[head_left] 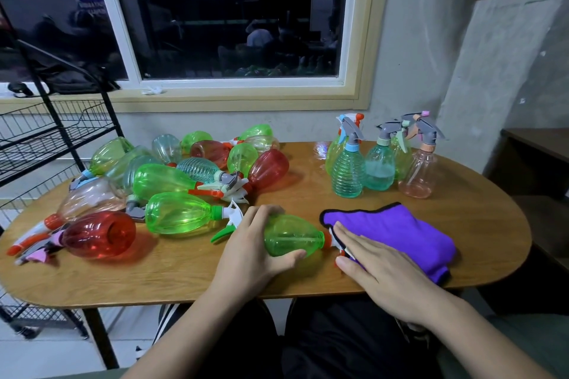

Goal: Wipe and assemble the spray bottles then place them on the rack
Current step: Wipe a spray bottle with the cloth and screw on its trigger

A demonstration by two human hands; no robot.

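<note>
One bottle (pixel 292 237) (seemingly capped) in left hand (pixel 255 251)

Dark window (pixel 228 21) behind oval wooden table (pixel 184 277); grey wall (pixel 415 40).

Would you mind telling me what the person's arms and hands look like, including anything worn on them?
The left hand and right hand wear no gloves, and no ring, watch or bracelet shows. The left forearm and right forearm are bare to the frame's edge, with no sleeve in view.
</note>
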